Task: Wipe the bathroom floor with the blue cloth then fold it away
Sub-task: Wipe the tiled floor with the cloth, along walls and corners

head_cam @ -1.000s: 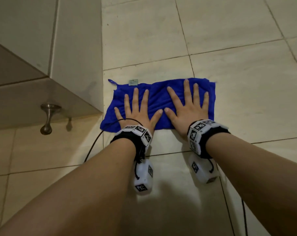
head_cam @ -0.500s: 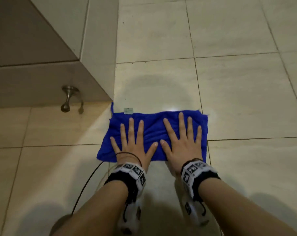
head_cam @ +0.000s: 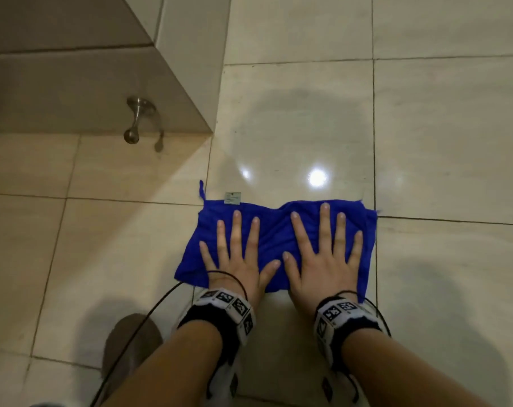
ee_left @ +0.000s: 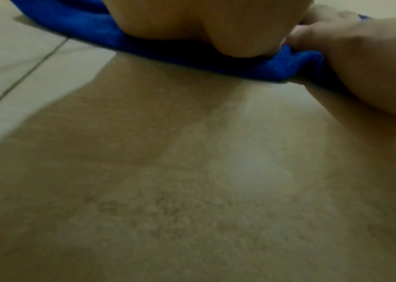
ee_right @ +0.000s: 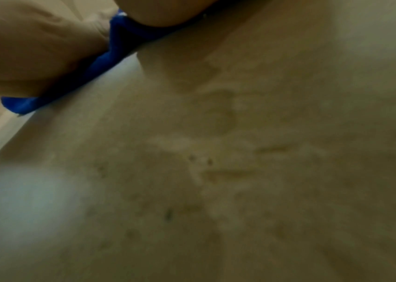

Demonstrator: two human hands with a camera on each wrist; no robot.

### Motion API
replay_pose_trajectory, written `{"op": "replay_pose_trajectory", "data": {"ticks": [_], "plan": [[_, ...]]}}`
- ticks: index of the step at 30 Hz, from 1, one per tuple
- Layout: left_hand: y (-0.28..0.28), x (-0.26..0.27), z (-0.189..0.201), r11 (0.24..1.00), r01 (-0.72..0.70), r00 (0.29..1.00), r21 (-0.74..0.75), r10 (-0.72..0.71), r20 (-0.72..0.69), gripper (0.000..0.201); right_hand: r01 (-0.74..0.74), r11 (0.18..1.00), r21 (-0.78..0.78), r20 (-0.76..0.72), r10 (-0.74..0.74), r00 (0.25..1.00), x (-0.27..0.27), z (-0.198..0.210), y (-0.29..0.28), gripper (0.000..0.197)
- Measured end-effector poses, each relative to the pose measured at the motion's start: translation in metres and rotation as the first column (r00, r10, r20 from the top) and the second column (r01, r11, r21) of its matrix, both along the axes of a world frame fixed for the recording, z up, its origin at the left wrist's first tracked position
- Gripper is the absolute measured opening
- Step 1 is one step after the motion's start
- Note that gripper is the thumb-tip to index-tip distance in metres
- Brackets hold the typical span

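Blue cloth (head_cam: pixel 275 239) lies spread on the glossy tiled floor (head_cam: pixel 440 136), pinned under both palms, and sits nearer the person than it did a second ago, when it lay well ahead of outstretched arms. The left hand (head_cam: pixel 237 259) and the right hand (head_cam: pixel 325 257) press flat side by side, fingers straight and splayed, thumbs nearly meeting at the middle of the cloth; that posture matches the earlier frames. The cloth's far edge now dips between the hands, where it ran straighter before. A small pale tag (head_cam: pixel 232 198) shows at its far left edge.

Only the head view takes in the tiled step (head_cam: pixel 173 92) at the left, the metal doorstop (head_cam: pixel 136 118) fixed to its face, and two bright light reflections on the floor ahead of the cloth. The wrist views, low and blurred, add what it cannot: the cloth's near edge bunched against the floor under the heels of the hands.
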State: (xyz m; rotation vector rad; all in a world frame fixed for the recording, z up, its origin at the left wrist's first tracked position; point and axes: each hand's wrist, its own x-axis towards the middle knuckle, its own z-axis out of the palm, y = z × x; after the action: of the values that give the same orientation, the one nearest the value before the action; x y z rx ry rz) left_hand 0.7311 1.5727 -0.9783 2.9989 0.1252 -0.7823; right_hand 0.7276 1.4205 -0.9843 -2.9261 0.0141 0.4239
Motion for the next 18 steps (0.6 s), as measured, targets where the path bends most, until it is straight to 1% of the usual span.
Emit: {"op": "replay_pose_trajectory", "data": {"ticks": [2, 3, 4, 8, 10, 12, 16, 18], "plan": [[-0.001, 0.001, 0.005, 1.000, -0.001, 0.998, -0.009, 0.000, -0.067, 0.088, -0.005, 1.000, -0.009, 0.001, 0.005, 1.000, 0.000, 0.001, 0.000, 0.071], [-0.001, 0.001, 0.006, 1.000, -0.007, 0.997, -0.015, 0.006, -0.075, 0.087, 0.000, 1.000, -0.010, 0.008, 0.000, 1.000, 0.000, 0.002, 0.000, 0.070], [-0.001, 0.001, 0.003, 1.000, -0.010, 0.998, -0.016, 0.009, -0.062, 0.086, 0.008, 1.000, -0.007, 0.018, -0.008, 1.000, 0.000, 0.001, 0.000, 0.070], [0.000, -0.005, -0.004, 1.000, 0.005, 0.997, -0.011, -0.004, 0.077, 0.081, 0.027, 0.999, -0.020, 0.040, -0.026, 0.999, -0.002, 0.000, 0.002, 0.070], [0.000, -0.006, -0.002, 0.999, 0.014, 0.998, -0.051, -0.011, 0.055, 0.083, 0.028, 0.999, -0.031, 0.033, -0.027, 0.999, -0.003, 0.001, 0.002, 0.069], [0.000, -0.005, 0.000, 0.996, 0.006, 0.996, -0.085, 0.001, 0.090, 0.085, 0.024, 0.999, -0.028, 0.038, -0.023, 0.999, -0.002, 0.003, 0.002, 0.068], [0.002, -0.001, -0.003, 0.997, 0.046, 0.992, -0.068, -0.037, 0.119, 0.091, 0.031, 0.998, -0.049, 0.045, -0.028, 0.999, -0.004, 0.003, 0.003, 0.067], [0.003, 0.003, -0.001, 0.994, 0.083, 0.990, -0.071, -0.074, 0.121, 0.088, 0.037, 0.998, -0.057, 0.050, -0.035, 0.998, -0.004, 0.003, 0.003, 0.066]]}}
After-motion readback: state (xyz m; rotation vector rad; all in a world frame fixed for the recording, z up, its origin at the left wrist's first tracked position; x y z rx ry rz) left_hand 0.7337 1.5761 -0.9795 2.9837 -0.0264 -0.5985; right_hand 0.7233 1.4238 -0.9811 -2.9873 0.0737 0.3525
